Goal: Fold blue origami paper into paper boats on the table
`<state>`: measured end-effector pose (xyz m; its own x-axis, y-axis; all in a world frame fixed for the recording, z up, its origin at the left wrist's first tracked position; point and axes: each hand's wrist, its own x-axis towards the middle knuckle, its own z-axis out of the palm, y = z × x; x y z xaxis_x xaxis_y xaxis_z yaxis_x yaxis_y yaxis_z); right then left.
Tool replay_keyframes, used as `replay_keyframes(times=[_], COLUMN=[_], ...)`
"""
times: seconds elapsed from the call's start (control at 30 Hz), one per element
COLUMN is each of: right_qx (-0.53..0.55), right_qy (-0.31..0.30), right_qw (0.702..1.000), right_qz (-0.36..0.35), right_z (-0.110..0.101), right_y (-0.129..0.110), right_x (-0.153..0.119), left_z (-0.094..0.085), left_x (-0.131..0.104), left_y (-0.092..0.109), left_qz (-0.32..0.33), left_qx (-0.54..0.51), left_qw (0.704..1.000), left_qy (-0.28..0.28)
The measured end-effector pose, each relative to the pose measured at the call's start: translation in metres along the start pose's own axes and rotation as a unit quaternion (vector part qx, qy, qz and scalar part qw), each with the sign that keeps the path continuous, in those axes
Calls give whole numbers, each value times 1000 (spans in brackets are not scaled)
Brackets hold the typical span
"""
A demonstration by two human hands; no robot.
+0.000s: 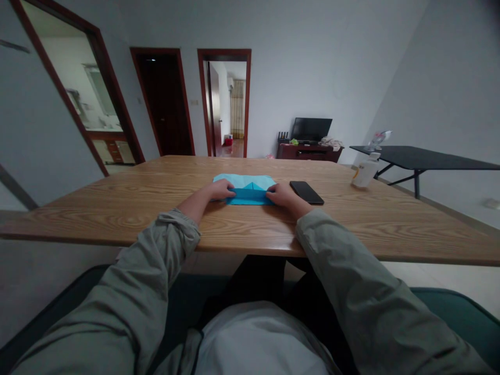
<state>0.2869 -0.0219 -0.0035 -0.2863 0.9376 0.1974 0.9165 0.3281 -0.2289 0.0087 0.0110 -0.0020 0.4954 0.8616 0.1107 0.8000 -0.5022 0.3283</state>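
A blue sheet of paper (pixel 252 197) lies on the wooden table, its near part folded over in a darker blue band, with a small triangular fold above the band and a lighter blue part behind. My left hand (pixel 221 190) pinches the band's left end. At the right end, my right hand (pixel 280 194) has its fingers closed on the same band. Both hands rest low, at the tabletop.
A black phone (pixel 307 192) lies just right of my right hand. Farther right stands a white bottle (pixel 365 171) on the wooden table (pixel 156 208). Beyond the table are a black folding table (pixel 429 157) and a TV on a cabinet (pixel 308 152).
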Motion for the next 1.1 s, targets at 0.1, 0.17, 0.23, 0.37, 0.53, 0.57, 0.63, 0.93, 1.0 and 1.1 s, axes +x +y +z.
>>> replay_keyframes(times=[0.1, 0.17, 0.23, 0.37, 0.53, 0.57, 0.63, 0.93, 1.0, 1.1], right_qx=[57, 97, 127, 156, 160, 156, 143, 111, 115, 124], right_qy=[40, 69, 86, 82, 76, 79, 80, 53, 50, 44], right_qw=[997, 992, 987, 983, 984, 984, 986, 992, 992, 991], right_qz=[15, 30, 41, 47, 28, 22, 15, 25, 27, 27], right_z=[1, 3, 5, 9, 12, 13, 14, 15, 14, 12], right_y=[6, 12, 17, 24, 29, 29, 30, 30, 29, 28], right_x=[2, 4, 6, 8, 11, 11, 12, 12, 11, 9], left_z=[1, 3, 5, 6, 4, 4, 3, 1, 0, 0], left_x=[1, 2, 3, 4, 3, 3, 2, -1, -1, -2], left_y=[-1, -4, -6, -9, -11, -10, -9, 7, 9, 9], left_qz=[-4, -2, -5, -23, -20, -20, -26, -23, -21, -10], left_qx=[-21, -35, -47, -65, -50, -37, -8, 37, 27, -6], left_qw=[999, 998, 996, 995, 997, 997, 997, 999, 998, 997], left_qy=[26, 52, 70, 73, 62, 68, 77, 32, 44, 72])
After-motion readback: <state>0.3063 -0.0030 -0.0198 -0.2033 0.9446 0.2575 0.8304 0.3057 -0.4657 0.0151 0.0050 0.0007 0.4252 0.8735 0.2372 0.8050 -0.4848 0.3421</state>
